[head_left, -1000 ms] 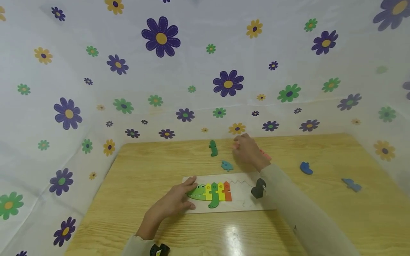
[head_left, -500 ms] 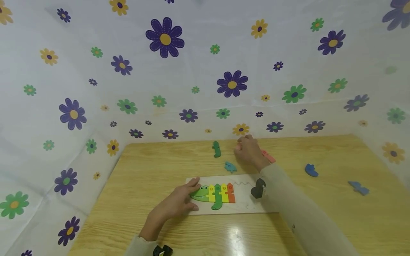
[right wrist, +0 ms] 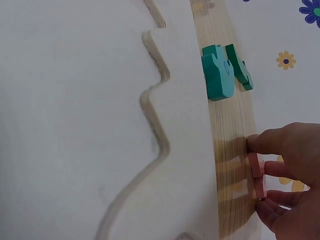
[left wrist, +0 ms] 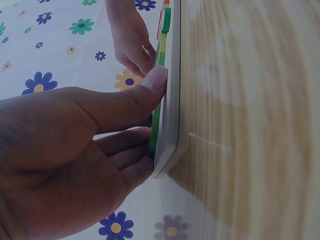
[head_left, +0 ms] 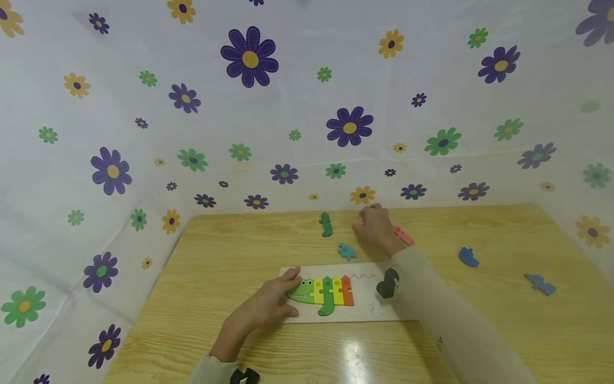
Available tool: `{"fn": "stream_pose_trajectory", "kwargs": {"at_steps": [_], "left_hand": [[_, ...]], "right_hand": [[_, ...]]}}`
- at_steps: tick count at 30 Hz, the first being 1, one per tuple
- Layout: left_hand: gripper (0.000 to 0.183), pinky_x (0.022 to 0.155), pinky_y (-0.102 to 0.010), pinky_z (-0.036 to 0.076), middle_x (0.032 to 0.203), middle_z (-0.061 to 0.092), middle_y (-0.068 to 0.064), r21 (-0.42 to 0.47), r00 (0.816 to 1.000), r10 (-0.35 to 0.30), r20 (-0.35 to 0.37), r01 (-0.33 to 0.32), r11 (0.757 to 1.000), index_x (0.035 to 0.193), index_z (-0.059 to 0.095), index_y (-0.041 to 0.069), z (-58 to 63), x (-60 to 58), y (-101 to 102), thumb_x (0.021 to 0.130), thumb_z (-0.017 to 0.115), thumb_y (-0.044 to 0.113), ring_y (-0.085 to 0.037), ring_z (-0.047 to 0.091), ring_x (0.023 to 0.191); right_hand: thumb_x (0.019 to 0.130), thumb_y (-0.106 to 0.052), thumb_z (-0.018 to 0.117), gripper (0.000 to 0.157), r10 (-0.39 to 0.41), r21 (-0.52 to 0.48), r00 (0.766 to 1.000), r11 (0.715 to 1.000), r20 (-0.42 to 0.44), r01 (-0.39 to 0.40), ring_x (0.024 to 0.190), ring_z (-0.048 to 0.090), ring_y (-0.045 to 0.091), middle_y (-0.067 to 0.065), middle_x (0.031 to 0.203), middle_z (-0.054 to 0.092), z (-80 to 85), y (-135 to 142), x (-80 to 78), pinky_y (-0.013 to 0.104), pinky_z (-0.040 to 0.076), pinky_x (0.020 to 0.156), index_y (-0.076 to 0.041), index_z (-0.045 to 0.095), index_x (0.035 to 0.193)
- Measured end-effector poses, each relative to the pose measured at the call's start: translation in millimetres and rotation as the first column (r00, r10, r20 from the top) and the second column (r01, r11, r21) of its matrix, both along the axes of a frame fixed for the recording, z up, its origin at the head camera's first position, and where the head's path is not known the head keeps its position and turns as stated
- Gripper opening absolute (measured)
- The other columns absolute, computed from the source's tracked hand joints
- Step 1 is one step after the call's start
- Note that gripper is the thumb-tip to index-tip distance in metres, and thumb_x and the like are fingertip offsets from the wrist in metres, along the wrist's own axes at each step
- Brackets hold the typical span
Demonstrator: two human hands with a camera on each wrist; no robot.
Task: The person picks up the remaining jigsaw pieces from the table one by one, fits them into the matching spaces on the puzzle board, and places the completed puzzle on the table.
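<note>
A pale puzzle board (head_left: 384,306) lies on the table with a crocodile head piece (head_left: 301,291) and several green, yellow and orange pieces fitted in its left part. My left hand (head_left: 268,298) rests on the board's left end, thumb at the near edge, fingers fairly straight against the head piece. Behind the board, my right hand (head_left: 376,229) pinches a pink puzzle piece (right wrist: 258,175) at the tabletop, fingers spread along it. Most of that piece is hidden by the hand in the head view. A second pink piece (head_left: 403,235) lies just right of the hand.
A green piece (head_left: 326,224) and a teal piece (head_left: 346,251) lie behind the board. Two blue pieces, a curved one (head_left: 468,257) and a flat one (head_left: 540,284), are to the right. A flowered curtain (head_left: 288,106) borders the wooden table (head_left: 216,256).
The whole head view has shifted slightly, so everything appears a little further right. Both hands keep nearly the same places, the left on the board, the right at the pink piece.
</note>
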State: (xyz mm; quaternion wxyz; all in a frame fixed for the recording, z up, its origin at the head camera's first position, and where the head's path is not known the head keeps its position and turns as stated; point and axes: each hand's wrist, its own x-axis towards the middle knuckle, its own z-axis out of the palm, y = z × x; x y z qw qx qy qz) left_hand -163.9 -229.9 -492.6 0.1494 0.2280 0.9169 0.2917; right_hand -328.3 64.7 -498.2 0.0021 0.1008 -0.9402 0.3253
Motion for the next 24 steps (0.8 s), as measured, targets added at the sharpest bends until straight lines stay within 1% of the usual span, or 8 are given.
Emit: {"fn": "stream_pose_trajectory", "kwargs": {"at_steps": [4, 8, 12, 15, 18, 22, 24], "left_hand": [[0.072, 0.122, -0.048, 0.027, 0.166, 0.027, -0.015, -0.001, 1.0, -0.005, -0.001, 0.005, 1.0, 0.15, 0.047, -0.004, 0.4, 0.2, 1.0, 0.089, 0.08, 0.012, -0.033, 0.023, 0.154], [0.071, 0.122, -0.048, 0.027, 0.166, 0.027, -0.015, -0.003, 1.0, -0.003, -0.008, 0.002, 1.0, 0.15, 0.047, -0.004, 1.3, 1.1, 1.2, 0.089, 0.08, 0.012, -0.033, 0.024, 0.154], [0.07, 0.121, -0.05, 0.028, 0.166, 0.027, -0.017, 0.014, 1.0, -0.001, -0.007, 0.001, 1.0, 0.148, 0.048, -0.006, 3.0, 2.7, 1.6, 0.088, 0.08, 0.01, -0.035, 0.025, 0.153], [0.07, 0.121, -0.05, 0.028, 0.166, 0.028, -0.017, 0.015, 1.0, 0.004, -0.004, -0.004, 1.0, 0.148, 0.049, -0.006, 2.9, 3.3, 1.6, 0.088, 0.081, 0.01, -0.035, 0.025, 0.153], [0.07, 0.121, -0.05, 0.028, 0.166, 0.028, -0.016, 0.011, 1.0, 0.003, -0.008, -0.003, 1.0, 0.148, 0.049, -0.005, 2.5, 3.1, 1.7, 0.088, 0.08, 0.01, -0.034, 0.024, 0.153], [0.069, 0.121, -0.05, 0.028, 0.165, 0.028, -0.018, 0.01, 1.0, -0.001, -0.02, 0.001, 1.0, 0.148, 0.049, -0.006, 2.1, 2.4, 2.2, 0.088, 0.08, 0.009, -0.035, 0.025, 0.153], [0.069, 0.121, -0.05, 0.027, 0.166, 0.027, -0.017, 0.009, 1.0, 0.003, -0.016, -0.003, 1.0, 0.148, 0.049, -0.005, 2.8, 2.6, 2.6, 0.088, 0.08, 0.009, -0.035, 0.025, 0.153]], "right_hand": [[0.091, -0.01, 0.065, 0.042, 0.0, -0.019, 1.0, 1.0, 0.0, 0.0, 0.132, 0.041, 0.049, 0.033, 0.139, 0.047, -2.2, 3.3, 0.0, 0.057, 0.043, 0.11, 0.014, 0.061, 0.125], [0.09, -0.009, 0.065, 0.041, -0.018, -0.035, 1.0, 0.999, -0.008, 0.018, 0.134, 0.042, 0.048, 0.032, 0.14, 0.048, -4.5, 5.9, -0.9, 0.056, 0.043, 0.111, 0.013, 0.063, 0.124], [0.088, -0.004, 0.062, 0.038, -0.015, -0.065, 0.999, 0.998, -0.04, 0.013, 0.128, 0.048, 0.046, 0.031, 0.135, 0.052, -5.7, 9.2, -0.2, 0.054, 0.047, 0.108, 0.013, 0.065, 0.122], [0.089, -0.001, 0.06, 0.035, 0.001, -0.103, 0.999, 0.995, -0.053, -0.006, 0.122, 0.052, 0.044, 0.029, 0.13, 0.054, -5.9, 11.7, 1.7, 0.052, 0.05, 0.104, 0.013, 0.066, 0.12], [0.09, -0.001, 0.059, 0.032, 0.002, -0.115, 0.998, 0.993, -0.063, -0.009, 0.119, 0.054, 0.042, 0.027, 0.128, 0.055, -5.3, 14.3, 4.3, 0.05, 0.05, 0.104, 0.012, 0.067, 0.119], [0.09, -0.001, 0.059, 0.03, 0.003, -0.103, 0.993, 0.995, -0.115, -0.014, 0.119, 0.055, 0.043, 0.027, 0.125, 0.058, -4.9, 18.0, 9.3, 0.052, 0.048, 0.107, 0.012, 0.069, 0.114], [0.088, 0.0, 0.059, 0.028, 0.013, -0.117, 0.99, 0.993, -0.144, -0.03, 0.119, 0.055, 0.044, 0.027, 0.122, 0.061, -5.3, 20.4, 12.8, 0.053, 0.048, 0.107, 0.013, 0.07, 0.111]]}}
